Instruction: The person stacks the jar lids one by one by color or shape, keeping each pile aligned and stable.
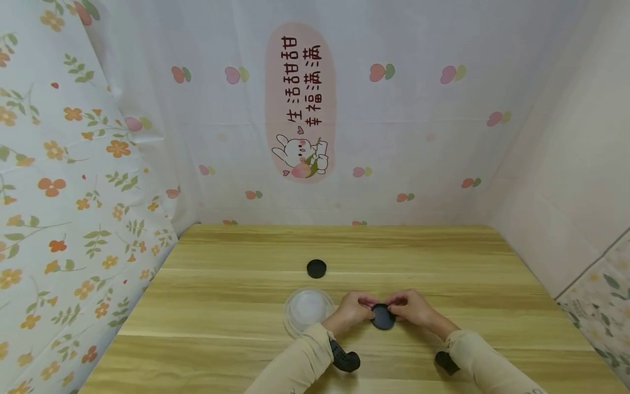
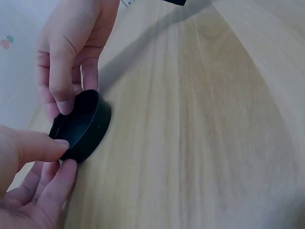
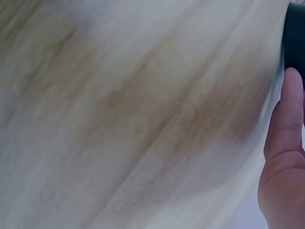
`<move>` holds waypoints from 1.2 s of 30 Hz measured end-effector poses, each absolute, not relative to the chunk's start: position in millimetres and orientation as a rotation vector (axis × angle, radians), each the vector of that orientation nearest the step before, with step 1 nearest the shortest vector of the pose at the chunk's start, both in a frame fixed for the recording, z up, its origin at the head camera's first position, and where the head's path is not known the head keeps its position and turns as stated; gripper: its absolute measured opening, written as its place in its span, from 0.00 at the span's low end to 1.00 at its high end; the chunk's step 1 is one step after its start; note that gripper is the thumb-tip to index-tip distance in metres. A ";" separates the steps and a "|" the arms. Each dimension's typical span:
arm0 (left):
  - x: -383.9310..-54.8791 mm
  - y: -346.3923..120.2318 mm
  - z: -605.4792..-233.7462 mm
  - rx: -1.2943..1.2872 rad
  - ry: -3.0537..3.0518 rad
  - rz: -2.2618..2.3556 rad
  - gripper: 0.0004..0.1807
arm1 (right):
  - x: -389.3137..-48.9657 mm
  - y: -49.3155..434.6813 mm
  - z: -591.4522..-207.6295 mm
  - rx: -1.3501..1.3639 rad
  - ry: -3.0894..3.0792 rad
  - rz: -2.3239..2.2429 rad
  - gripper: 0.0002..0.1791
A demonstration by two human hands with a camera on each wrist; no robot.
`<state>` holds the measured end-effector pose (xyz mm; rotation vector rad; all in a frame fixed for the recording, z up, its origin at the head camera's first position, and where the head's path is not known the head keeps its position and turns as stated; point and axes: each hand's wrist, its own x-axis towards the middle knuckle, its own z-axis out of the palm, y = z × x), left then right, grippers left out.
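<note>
Both hands hold a shallow round black lid (image 1: 384, 319) between them, low over the front right part of the wooden table (image 1: 221, 355). My left hand (image 1: 353, 310) pinches its left edge; in the left wrist view the thumb lies over the rim of the black lid (image 2: 93, 133) and the fingers sit outside it. From the opposite side my right hand (image 1: 412, 310) grips the rim, thumb on the near side. The lid stands tilted, its hollow side facing the thumbs. In the right wrist view only the right thumb (image 3: 288, 119) and a dark edge of the lid (image 3: 295, 43) show.
A clear round plastic container (image 1: 300, 313) sits left of the left hand, partly behind the sleeve. Farther back lies a second round black lid (image 1: 316, 268). A patterned cloth (image 1: 423, 142) hangs behind the table. Black wrist devices (image 1: 344, 358) hang under both sleeves.
</note>
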<state>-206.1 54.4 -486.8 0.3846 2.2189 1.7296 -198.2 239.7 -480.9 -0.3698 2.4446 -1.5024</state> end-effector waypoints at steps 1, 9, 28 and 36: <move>-207.2 53.7 -486.2 0.378 2.210 1.723 0.16 | -198.3 239.2 -480.2 -0.369 2.452 -1.504 0.10; -218.3 46.5 -470.9 0.395 2.187 1.683 0.16 | -205.4 232.4 -468.8 -0.342 2.559 -1.476 0.10; -253.2 -4.0 -429.1 0.405 2.249 1.627 0.14 | -245.6 187.4 -437.8 -0.433 2.606 -1.519 0.09; -265.5 -24.9 -422.7 0.374 2.338 1.695 0.14 | -263.9 158.0 -435.7 -0.284 2.572 -1.646 0.09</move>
